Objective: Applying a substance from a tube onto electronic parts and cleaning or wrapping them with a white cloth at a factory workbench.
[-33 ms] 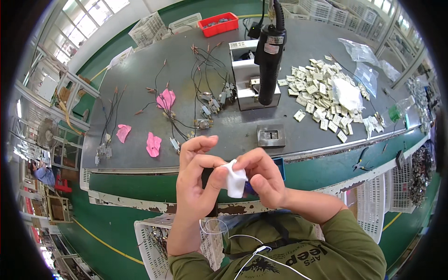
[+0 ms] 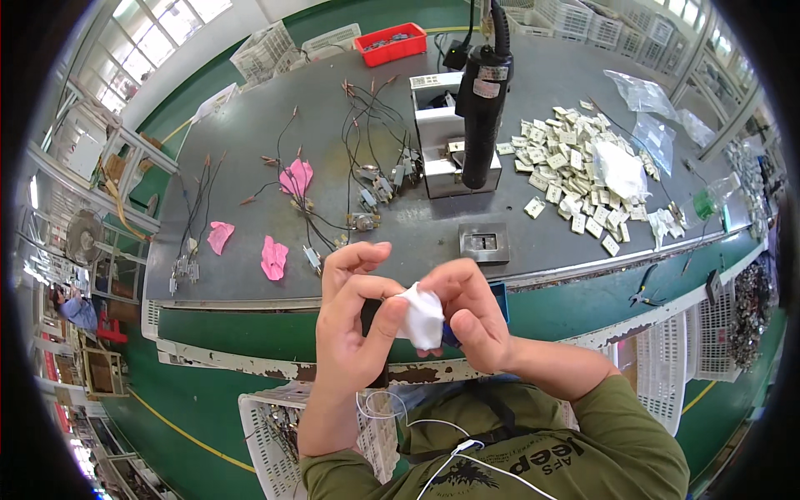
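A small, soft white piece [image 2: 423, 318], perhaps cloth, is held up in front of my body above the bench's near edge. My left hand [image 2: 357, 321] pinches its left side between thumb and index finger, the other fingers curled above. My right hand [image 2: 473, 312] bends its fingers over the piece's upper right side, with the thumb lower down. Something dark blue [image 2: 451, 335] shows beside the right thumb; its kind is mostly hidden. Beyond my hands, a metal block with a slotted recess [image 2: 484, 242] lies on the dark tabletop [image 2: 533, 242].
A black hanging power tool [image 2: 482, 117] stands over a metal fixture [image 2: 442, 167]. To its right lies a heap of cream-coloured plastic parts [image 2: 575, 158]. Wired parts [image 2: 367, 200] and pink scraps [image 2: 273, 257] lie left. A red bin [image 2: 390, 46] stands at the back; pliers [image 2: 643, 292] lie right.
The white piece has turned and spread slightly between my fingers. My right index finger has shifted a little around it; my left hand has hardly moved.
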{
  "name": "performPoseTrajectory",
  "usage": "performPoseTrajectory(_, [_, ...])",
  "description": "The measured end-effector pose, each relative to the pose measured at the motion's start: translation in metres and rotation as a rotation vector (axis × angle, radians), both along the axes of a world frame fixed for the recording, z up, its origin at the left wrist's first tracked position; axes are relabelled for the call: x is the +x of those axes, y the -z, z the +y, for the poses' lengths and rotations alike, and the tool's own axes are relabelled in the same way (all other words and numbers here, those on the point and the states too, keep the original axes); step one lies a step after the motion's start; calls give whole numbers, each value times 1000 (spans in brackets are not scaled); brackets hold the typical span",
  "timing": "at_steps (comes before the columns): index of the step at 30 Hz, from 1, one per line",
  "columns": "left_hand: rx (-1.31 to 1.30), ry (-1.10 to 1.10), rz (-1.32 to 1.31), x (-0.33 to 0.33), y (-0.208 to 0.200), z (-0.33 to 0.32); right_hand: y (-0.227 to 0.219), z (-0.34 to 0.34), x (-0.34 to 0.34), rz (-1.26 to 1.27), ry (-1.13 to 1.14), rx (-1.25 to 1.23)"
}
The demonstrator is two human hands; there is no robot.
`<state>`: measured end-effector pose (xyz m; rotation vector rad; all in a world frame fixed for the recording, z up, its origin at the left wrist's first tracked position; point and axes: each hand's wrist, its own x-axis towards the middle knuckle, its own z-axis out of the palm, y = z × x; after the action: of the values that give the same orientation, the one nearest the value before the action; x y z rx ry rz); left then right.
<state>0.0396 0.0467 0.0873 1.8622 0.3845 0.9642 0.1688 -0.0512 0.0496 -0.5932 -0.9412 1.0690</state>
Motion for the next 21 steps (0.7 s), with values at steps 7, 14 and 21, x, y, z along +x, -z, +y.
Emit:
performPoseTrajectory(7, [15,-14,-44,3,2,-1,-13,-3,-4,-79,66,-114])
performPoseTrajectory(14, [-323,-2,-288,11,11,-19,-9,0,-9,-92,227,-59])
performPoseTrajectory(21, [624,-283,162,4,15,-44,-2,1,-4,74,260,-130])
